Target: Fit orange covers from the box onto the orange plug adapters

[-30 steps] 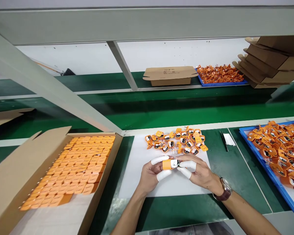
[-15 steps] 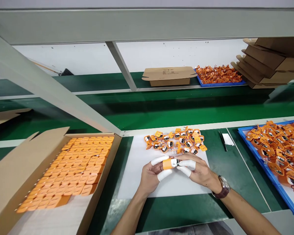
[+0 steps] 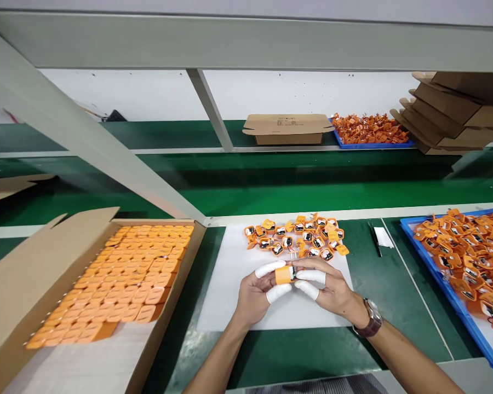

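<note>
My left hand (image 3: pixel 257 293), with white covers on some fingertips, grips the orange end of a small orange part (image 3: pixel 284 274). My right hand (image 3: pixel 331 287) pinches the dark and white end of the same part, also with white fingertip covers. The part is held level just above a white sheet (image 3: pixel 271 317). Behind my hands, several open orange parts (image 3: pixel 287 241) with black and white insides lie in a loose group on the sheet.
At left, an open cardboard box (image 3: pixel 164 317) holds rows of orange parts. At right stands a blue tray (image 3: pixel 447 290) full of orange parts. A black pen (image 3: pixel 374 239) lies beside white paper (image 3: pixel 383 237). Folded cartons (image 3: pixel 456 109) and another blue tray (image 3: pixel 376 146) are behind.
The right fingers have shifted slightly on the part, whose dark and white end looks more exposed. The whole view has tilted slightly.
</note>
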`<state>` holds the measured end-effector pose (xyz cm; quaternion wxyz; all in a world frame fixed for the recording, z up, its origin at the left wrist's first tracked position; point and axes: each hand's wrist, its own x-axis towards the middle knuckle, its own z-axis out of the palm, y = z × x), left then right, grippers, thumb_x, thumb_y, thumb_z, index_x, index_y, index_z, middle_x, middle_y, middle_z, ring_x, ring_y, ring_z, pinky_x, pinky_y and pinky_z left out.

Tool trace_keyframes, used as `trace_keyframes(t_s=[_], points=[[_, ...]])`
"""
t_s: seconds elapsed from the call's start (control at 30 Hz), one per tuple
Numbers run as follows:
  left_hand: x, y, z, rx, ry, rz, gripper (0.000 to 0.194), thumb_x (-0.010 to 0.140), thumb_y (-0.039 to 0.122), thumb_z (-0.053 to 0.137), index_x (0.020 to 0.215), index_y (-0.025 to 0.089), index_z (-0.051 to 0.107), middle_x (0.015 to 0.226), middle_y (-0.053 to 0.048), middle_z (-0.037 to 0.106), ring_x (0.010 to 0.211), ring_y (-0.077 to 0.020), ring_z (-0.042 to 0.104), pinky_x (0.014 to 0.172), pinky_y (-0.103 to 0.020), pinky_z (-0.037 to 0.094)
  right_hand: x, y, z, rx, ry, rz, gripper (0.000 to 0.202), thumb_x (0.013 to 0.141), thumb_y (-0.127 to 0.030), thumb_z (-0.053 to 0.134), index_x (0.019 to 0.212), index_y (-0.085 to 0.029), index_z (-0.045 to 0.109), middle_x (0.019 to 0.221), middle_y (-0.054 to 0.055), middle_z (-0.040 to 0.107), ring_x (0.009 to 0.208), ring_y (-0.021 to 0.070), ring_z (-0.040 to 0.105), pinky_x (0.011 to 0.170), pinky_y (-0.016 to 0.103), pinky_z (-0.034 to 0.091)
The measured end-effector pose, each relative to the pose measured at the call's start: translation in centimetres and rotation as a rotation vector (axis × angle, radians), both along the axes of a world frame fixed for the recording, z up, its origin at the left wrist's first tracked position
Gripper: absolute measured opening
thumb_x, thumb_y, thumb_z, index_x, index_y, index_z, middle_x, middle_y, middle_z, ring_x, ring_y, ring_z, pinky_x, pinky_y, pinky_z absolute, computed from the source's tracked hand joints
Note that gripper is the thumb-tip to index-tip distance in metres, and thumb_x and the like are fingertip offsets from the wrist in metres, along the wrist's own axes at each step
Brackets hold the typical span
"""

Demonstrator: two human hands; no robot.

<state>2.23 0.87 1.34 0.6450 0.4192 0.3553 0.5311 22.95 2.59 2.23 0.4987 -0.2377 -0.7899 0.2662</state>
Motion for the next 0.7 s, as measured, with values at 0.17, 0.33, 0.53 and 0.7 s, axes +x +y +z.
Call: trace_keyframes(t_s=[0.17,0.33,0.53,0.7], points=[[0.3,0.0,0.1,-0.010,0.027,0.032,0.048,0.062,0.020,0.093,0.108,0.021,0.076,0.112,-0.010,0.079,0.103,-0.0319,0.075,0.091,-0.043,0.064,-0.9,-0.4,-0.1,0.028,0.055,-0.060,0.047,0.092,-0.006,0.066,0.133,-0.028,0.059,0.127,0.011,0.068,0.114,0.0230,0.067,0.094,0.044,0.058],[0.6,-0.2,-0.3,-0.013,0.037,0.099,0.049,0.064,0.022,0.093,0.110,0.020,0.075,0.115,-0.010,0.078,0.108,-0.0308,0.073,0.094,-0.041,0.062,-1.9,-1.0,-0.2,-0.001,0.097,-0.145,0.046,0.092,-0.004,0.063,0.131,-0.029,0.061,0.119,0.011,0.072,0.109,0.0246,0.068,0.091,0.046,0.058],[0.5,-0.4,-0.5,-0.022,-0.015,0.113,0.046,0.068,0.024,0.090,0.110,0.019,0.073,0.114,-0.011,0.078,0.103,-0.0289,0.075,0.090,-0.039,0.063,-1.9,-0.7,0.5,0.011,0.046,-0.122,0.052,0.089,-0.003,0.066,0.133,-0.029,0.059,0.121,0.010,0.071,0.112,0.0253,0.066,0.095,0.049,0.056],[0.6,-0.5,-0.4,-0.049,-0.023,0.127,0.049,0.064,0.018,0.092,0.110,0.017,0.074,0.114,-0.012,0.078,0.103,-0.0283,0.075,0.089,-0.037,0.063,-1.9,-0.8,0.6,0.048,0.047,-0.134,0.058,0.087,0.002,0.065,0.136,-0.027,0.057,0.121,0.011,0.070,0.113,0.0259,0.064,0.095,0.050,0.055]])
